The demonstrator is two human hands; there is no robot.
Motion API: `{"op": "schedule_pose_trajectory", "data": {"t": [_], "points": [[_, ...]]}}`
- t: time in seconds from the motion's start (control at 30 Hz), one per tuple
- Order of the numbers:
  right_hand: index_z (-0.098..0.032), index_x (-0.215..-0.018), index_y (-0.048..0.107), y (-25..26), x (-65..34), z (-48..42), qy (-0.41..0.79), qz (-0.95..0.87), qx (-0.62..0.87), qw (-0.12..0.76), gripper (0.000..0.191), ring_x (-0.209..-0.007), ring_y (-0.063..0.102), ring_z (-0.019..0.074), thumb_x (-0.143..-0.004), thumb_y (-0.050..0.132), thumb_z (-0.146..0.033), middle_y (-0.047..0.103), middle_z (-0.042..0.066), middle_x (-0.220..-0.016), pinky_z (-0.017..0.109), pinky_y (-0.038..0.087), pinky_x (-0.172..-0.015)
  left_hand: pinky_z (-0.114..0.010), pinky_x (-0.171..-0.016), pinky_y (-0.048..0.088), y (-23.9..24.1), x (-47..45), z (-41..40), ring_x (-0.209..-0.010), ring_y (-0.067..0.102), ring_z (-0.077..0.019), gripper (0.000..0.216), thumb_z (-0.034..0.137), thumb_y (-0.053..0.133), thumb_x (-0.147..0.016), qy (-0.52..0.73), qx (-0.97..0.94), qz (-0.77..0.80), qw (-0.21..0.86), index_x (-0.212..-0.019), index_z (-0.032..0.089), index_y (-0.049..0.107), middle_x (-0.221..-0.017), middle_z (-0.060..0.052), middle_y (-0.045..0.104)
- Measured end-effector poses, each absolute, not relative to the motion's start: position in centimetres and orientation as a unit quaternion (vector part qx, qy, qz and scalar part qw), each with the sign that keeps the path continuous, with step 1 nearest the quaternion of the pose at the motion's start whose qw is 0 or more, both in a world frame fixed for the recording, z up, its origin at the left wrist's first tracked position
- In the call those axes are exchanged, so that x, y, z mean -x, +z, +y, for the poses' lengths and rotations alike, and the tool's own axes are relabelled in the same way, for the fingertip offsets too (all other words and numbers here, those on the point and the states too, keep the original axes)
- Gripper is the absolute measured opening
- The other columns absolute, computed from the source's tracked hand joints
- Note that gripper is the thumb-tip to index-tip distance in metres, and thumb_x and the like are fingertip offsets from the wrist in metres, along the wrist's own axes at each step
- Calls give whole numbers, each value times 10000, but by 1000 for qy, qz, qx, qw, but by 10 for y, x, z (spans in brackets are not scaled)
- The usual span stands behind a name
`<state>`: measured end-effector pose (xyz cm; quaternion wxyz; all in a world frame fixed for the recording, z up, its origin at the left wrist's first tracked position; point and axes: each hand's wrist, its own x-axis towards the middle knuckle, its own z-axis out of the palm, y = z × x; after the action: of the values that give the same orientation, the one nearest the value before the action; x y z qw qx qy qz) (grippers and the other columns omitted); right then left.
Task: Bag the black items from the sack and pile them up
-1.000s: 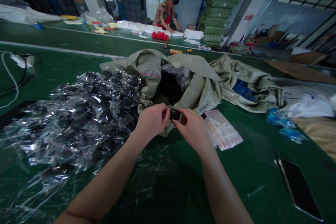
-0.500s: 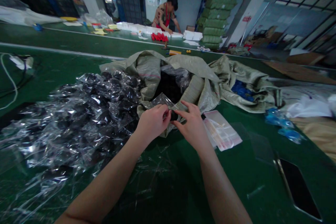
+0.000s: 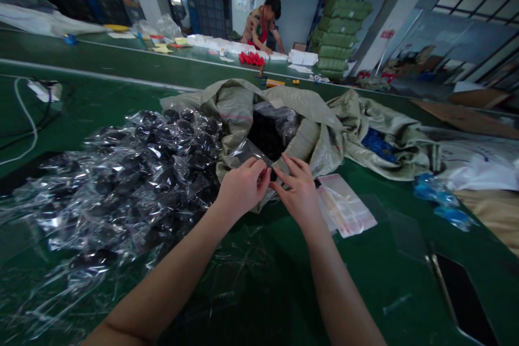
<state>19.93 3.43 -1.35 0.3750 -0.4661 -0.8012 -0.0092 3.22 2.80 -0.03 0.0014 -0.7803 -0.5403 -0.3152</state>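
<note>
My left hand (image 3: 244, 185) is closed in a pinch on a clear plastic bag (image 3: 248, 150), whose flat end sticks out beyond the knuckles. Close beside it, my right hand (image 3: 299, 188) has thumb and forefinger drawn together on a small black object (image 3: 274, 175), mostly hidden by the fingers. Both hands are over the mouth of a woven sack (image 3: 233, 105) with dark contents. To the left lies a large heap of black pieces in clear wrappers (image 3: 150, 173). A stack of flat clear bags (image 3: 347, 206) lies right of my right hand.
A phone (image 3: 464, 294) lies at the near right of the green table (image 3: 259, 292). Blue crumpled plastic (image 3: 444, 203) and another woven sack (image 3: 385, 140) are on the right. Cables (image 3: 26, 111) run at the left. Across the table a person (image 3: 261, 24) works beside white boxes (image 3: 219, 44).
The view has shifted slightly, moving the scene a little rightward. My hands stay close together; the black object between them, plainer before, is now mostly covered by my fingers.
</note>
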Motion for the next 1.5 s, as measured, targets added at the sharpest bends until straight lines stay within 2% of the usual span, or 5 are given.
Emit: {"op": "schedule_pose_trajectory", "data": {"t": [0.33,0.57,1.2,1.4,1.5], "points": [[-228,-1105,739,-20,-190,32,-22,-700,532,475,305,-1258,458,315,-835,704,-365,477,109,-1486,570,457,-1016,-272,-577,382,-1,-34,30,-733,604,-166,198,301,429,-950,-323,762,-561,-8,-861,187,563,-916,-61,627],[-190,-1144,723,-23,-186,38,222,-617,526,542,388,-1232,587,267,-822,695,-406,580,129,-1387,476,463,-1068,-265,-641,416,-1,-34,29,-725,586,-154,193,255,408,-946,-368,778,-508,-45,-800,190,516,-816,-47,600],[-248,-1279,579,-17,-197,37,419,-619,479,460,442,-843,719,174,-843,585,-314,664,75,-1239,327,615,-706,-284,-634,405,-11,-50,29,-652,577,-165,179,248,446,-913,-361,747,-544,-126,-794,188,565,-720,-38,630],[-173,-1376,376,-17,-196,38,343,-508,567,551,572,-678,717,174,-826,527,-230,733,101,-1018,301,585,-609,-254,-591,383,-22,-60,35,-599,559,-140,175,246,489,-864,-405,701,-547,-214,-758,178,611,-687,-22,647],[-121,-1218,557,-21,-191,40,258,-509,628,529,418,-727,719,202,-820,542,-248,748,105,-903,321,576,-693,-249,-595,367,-24,-63,38,-601,555,-136,188,251,510,-835,-401,677,-571,-235,-701,175,618,-661,-22,645]]}}
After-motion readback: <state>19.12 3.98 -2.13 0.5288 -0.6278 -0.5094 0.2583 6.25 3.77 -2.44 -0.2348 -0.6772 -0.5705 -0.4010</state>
